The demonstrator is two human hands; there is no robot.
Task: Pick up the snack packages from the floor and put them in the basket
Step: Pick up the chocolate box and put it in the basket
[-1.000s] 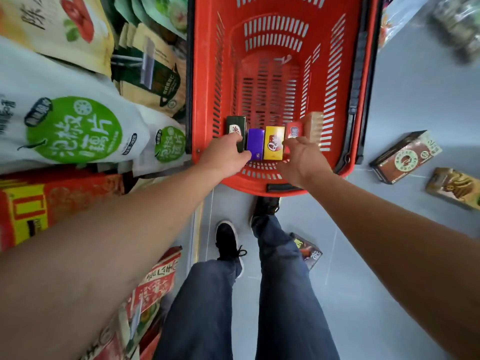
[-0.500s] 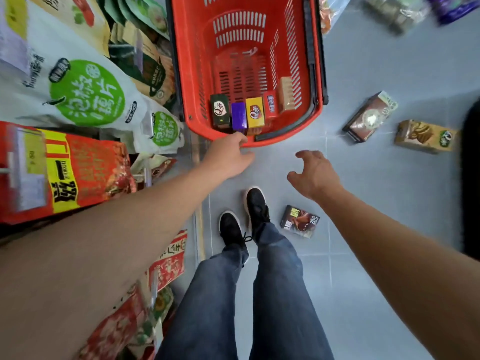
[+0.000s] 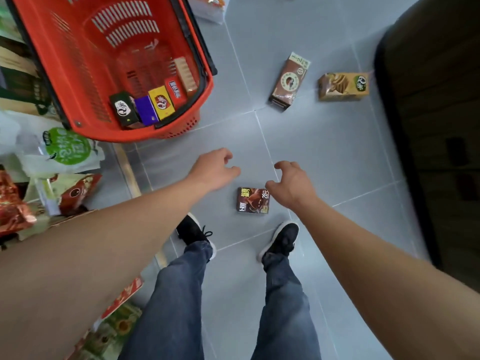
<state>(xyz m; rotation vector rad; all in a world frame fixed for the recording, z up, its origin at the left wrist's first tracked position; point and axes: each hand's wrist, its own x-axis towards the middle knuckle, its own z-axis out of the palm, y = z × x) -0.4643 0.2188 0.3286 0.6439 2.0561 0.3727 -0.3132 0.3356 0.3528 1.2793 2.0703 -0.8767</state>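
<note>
- Snack packages are split between two places: five small boxes stand in a row against the near wall of the basket, and three more lie on the floor.
- Floor (image 3: 324,157), grey tile, carries everything; the person stands on it in dark shoes and jeans, with store shelves of bagged goods along its left edge.
- Basket (image 3: 78,74), red plastic with a black handle folded down along its rim, sits at the floor's far left, close beside the shelves, likely so it is within reach without a step.
- Row of boxes (image 3: 153,102) inside it is packed side by side, upright on their narrow edges, which leaves most of the basket's bottom free for what remains.
- Tan package (image 3: 344,86) lies flat toward the floor's far right, just beside the tall brown carton (image 3: 288,81); both are well apart from the hands.
- Dark chocolate box (image 3: 252,200) lies flat just ahead of the shoes, the nearest of the three, so it looks like the next pick.
- Right hand (image 3: 291,187) hangs over that box's right edge, fingers loosely curled, holding nothing; whether it touches the box I cannot tell.
- Left hand (image 3: 214,168) hovers beside it above bare tile, fingers also loosely curled and holding nothing, seemingly ready to help or take another package.
</note>
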